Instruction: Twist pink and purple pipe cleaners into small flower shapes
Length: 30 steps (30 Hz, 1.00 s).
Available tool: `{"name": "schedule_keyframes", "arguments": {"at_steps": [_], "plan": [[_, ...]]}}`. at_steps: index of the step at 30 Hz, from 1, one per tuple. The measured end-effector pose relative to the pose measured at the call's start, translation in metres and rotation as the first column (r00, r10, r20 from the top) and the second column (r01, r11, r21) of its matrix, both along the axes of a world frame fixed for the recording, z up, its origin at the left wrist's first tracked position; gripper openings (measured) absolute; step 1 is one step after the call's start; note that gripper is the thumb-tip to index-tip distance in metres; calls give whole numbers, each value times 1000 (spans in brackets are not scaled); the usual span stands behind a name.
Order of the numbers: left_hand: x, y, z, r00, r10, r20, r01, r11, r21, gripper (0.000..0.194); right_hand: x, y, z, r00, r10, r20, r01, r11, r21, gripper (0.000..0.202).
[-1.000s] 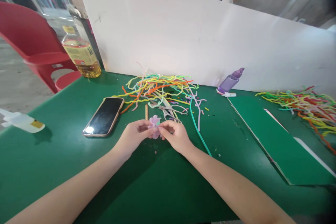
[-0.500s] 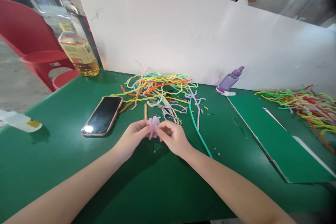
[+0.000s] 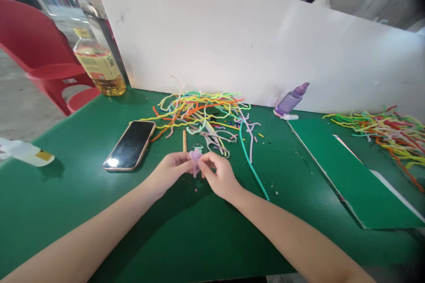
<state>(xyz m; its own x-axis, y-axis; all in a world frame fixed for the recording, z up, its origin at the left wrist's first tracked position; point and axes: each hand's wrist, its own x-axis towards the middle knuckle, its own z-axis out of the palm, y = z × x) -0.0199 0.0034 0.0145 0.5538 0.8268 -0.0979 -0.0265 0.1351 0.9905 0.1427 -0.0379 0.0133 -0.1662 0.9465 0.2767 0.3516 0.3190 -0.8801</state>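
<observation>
A small lilac pipe-cleaner flower (image 3: 195, 156) is held between both hands above the green table (image 3: 146, 230). My left hand (image 3: 172, 170) pinches its left side between thumb and fingers. On the other side, the fingertips of my right hand (image 3: 219, 172) are closed on its petals. Just beyond the hands lie a pair of scissors (image 3: 212, 136) and a thin wooden stick (image 3: 184, 140). A heap of coloured pipe cleaners (image 3: 199, 107) spreads behind them, and a teal pipe cleaner (image 3: 249, 163) trails to the right.
A phone (image 3: 130, 146) lies left of my hands, with a white bottle (image 3: 28, 152) farther left. An oil bottle (image 3: 98, 67) and a purple glue bottle (image 3: 291, 100) stand near the white partition (image 3: 206, 31). Rightward are a green board (image 3: 352, 177) and more pipe cleaners (image 3: 388, 135).
The lilac flower has turned between my fingers, its petals now looking narrower and more bunched. My hands have barely shifted. Behind the partition, a person has moved slightly right.
</observation>
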Motion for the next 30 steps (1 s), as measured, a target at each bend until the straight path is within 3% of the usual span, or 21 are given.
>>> {"name": "schedule_keyframes", "arguments": {"at_steps": [6, 13, 24, 30], "plan": [[-1, -1, -2, 995, 47, -91, -44, 999, 32, 24, 0, 5, -6, 989, 12, -151, -35, 987, -154, 13], [3, -4, 3, 992, 108, -70, -107, 994, 14, 22, 2, 15, -12, 907, -45, -419, -102, 941, -321, 22], [4, -6, 2, 995, 101, -14, -101, 995, 28, 18, 1, 15, -12, 888, -69, -456, -66, 960, -273, 20], [3, -5, 3, 984, 105, -146, -90, 991, 104, 20, 2, 15, -11, 899, -52, -434, -75, 960, -271, 16]]}}
